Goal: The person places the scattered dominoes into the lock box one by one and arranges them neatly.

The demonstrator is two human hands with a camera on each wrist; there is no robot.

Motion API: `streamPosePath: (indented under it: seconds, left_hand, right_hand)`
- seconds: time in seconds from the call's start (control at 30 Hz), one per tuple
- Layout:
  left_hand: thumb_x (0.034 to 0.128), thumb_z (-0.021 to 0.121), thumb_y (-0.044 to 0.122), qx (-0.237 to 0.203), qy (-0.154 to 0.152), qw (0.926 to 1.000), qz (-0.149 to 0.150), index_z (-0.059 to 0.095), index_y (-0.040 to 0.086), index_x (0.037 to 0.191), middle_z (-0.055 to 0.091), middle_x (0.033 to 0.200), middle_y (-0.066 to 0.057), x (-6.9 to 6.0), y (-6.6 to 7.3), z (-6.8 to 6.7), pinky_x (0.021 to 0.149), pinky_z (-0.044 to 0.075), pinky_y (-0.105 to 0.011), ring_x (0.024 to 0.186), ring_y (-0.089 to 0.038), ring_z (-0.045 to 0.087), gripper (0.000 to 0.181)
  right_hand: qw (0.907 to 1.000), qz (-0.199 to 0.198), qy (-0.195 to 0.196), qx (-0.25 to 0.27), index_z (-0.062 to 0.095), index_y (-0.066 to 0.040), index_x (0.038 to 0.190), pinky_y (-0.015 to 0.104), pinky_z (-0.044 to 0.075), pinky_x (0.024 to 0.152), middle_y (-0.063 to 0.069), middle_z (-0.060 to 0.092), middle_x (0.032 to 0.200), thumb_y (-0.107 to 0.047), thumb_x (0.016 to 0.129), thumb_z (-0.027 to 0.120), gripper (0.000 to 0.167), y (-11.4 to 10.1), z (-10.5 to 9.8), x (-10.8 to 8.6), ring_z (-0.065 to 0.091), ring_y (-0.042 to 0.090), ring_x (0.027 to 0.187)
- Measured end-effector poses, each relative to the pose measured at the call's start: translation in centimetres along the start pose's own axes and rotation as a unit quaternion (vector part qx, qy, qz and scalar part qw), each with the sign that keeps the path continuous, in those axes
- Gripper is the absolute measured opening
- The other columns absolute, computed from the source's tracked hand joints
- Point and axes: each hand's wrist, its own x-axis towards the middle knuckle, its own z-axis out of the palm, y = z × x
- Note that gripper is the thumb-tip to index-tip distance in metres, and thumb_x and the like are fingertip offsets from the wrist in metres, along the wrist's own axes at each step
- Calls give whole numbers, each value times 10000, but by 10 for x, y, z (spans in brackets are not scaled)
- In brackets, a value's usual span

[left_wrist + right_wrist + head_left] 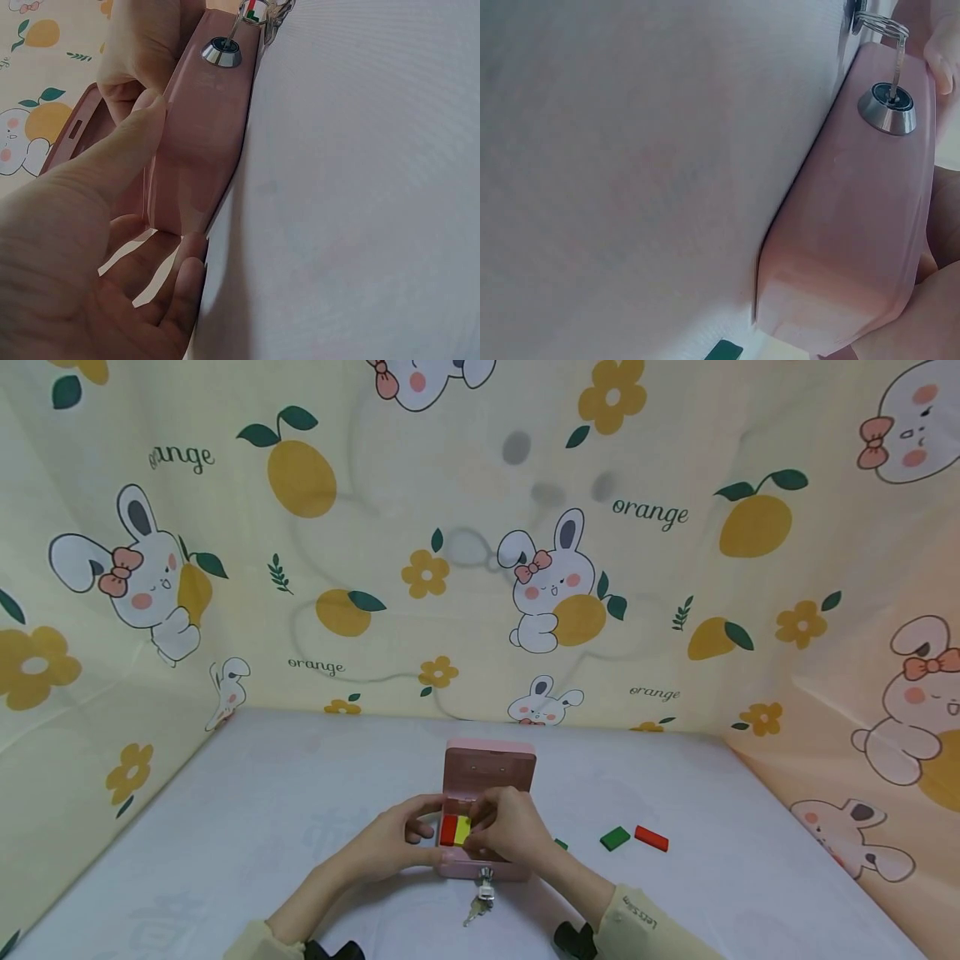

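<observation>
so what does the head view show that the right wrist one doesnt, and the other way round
Only the head view: a red block and a yellow block side by side in the pink box, a loose red block on the table, and rabbits printed on the cloth.

Only the right wrist view: a close look at the key standing in the lock; that detail is too small to tell from the head.

Both: the box, the lock, the table, a green block, and parts of the left hand and right hand.

Smooth, softly glossy box [832,202]; shiny metal lock [887,112]; metal keys [477,907].
</observation>
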Motion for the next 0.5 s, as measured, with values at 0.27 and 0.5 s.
streamPosePath:
  seconds: [0.27, 0.5]
  left_hand:
    - [809, 824, 346, -41, 7, 10000, 88, 435, 119, 1475, 513, 1401, -46, 0, -1, 0, 906, 468, -425, 1063, -202, 557, 804]
    - [801, 831, 344, -78, 4, 9999, 106, 441, 129, 1472, 508, 1409, -42, 1, -1, 1, 897, 473, -414, 1056, -197, 558, 805]
  right_hand:
    - [9999, -51, -80, -48, 701, 7, 923, 251, 553, 627, 71, 691, 828, 29, 780, 803, 177, -1, 1, 0, 633, 114, 650]
    - [10000, 28, -70, -58, 726, -16, 917, 262, 560, 641, 67, 707, 852, 29, 791, 791, 149, 0, 1, 1, 657, 110, 674]
